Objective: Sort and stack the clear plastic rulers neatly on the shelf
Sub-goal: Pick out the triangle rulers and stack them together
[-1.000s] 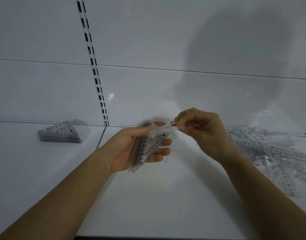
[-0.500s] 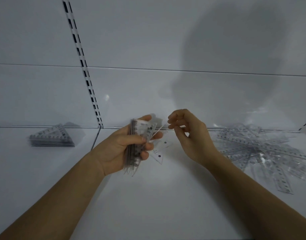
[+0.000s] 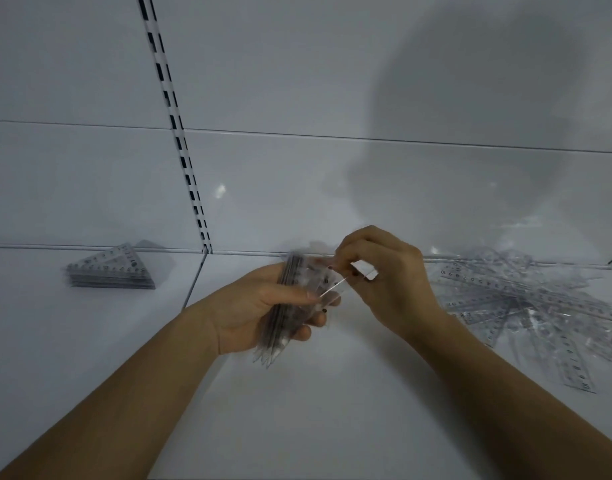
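- Rulers of clear plastic formed a bundle (image 3: 283, 306) held on edge in the left hand (image 3: 259, 306), above the white shelf (image 3: 297, 410) and near its middle.
- Left grip was clamped round that bundle, thumb across the near face and fingertips curling round the far side; the lower ends of the pieces stuck out below the hand.
- Right hand (image 3: 384, 282) was just beside the left, its fingers curled and pinching one clear piece (image 3: 332, 289) at the top of the bundle; the piece's edge showed as a thin bright line slanting down toward the left thumb.
- Whether that single piece touched the bundle could not be told, since the plastic was see-through and a little blurred.
- A neat stack of triangular rulers (image 3: 112, 271) lay flat on the shelf to the left, well apart from the hands, close to the back panel.
- A loose heap of long straight rulers (image 3: 526, 299) lay crisscrossed on the shelf to the right, near the right forearm.
- A slotted upright strip (image 3: 179, 140) ran up the back panel between the two shelf bays.
- A large shadow fell on the back panel at upper right.
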Tool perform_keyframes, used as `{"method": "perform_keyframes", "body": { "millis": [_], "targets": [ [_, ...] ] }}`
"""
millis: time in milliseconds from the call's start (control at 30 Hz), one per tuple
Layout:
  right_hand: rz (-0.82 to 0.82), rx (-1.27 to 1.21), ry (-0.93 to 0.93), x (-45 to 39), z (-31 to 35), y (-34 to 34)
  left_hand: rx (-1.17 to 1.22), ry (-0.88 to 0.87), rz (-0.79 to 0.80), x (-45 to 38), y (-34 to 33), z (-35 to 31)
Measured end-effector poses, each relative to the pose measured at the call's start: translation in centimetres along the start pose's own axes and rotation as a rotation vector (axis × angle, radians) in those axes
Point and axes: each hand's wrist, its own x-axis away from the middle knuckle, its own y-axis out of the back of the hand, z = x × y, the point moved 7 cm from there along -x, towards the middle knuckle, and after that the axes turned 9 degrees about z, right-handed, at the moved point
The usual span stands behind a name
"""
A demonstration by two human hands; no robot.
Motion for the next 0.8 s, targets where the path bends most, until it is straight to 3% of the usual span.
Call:
{"method": "perform_keyframes", "body": {
  "millis": [167, 300, 367, 567, 800],
  "targets": [
    [0.165, -0.060, -0.358, 0.5, -4.0, -1.9, 0.065, -0.093, -0.031, -0.1, 1.1, -1.0],
    [0.571, 0.141, -0.471, 1.5, -4.9, -4.3, 0.202, -0.231, -0.061, 0.2, 2.1, -2.5],
    [0.674, 0.217, -0.488, 1.6, -4.6, -5.0, 0.243, -0.264, -0.099, 0.3, 2.6, -2.8],
    [0.646, 0.311, -0.621, 1.5, -5.1, -3.9, 0.298, -0.276, -0.132, 0.3, 3.2, -2.7],
    [0.557, 0.390, -0.642, 1.6, -6.5, -3.3, 0.261, -0.255, -0.159, 0.4, 3.2, -2.5]
  ]
}}
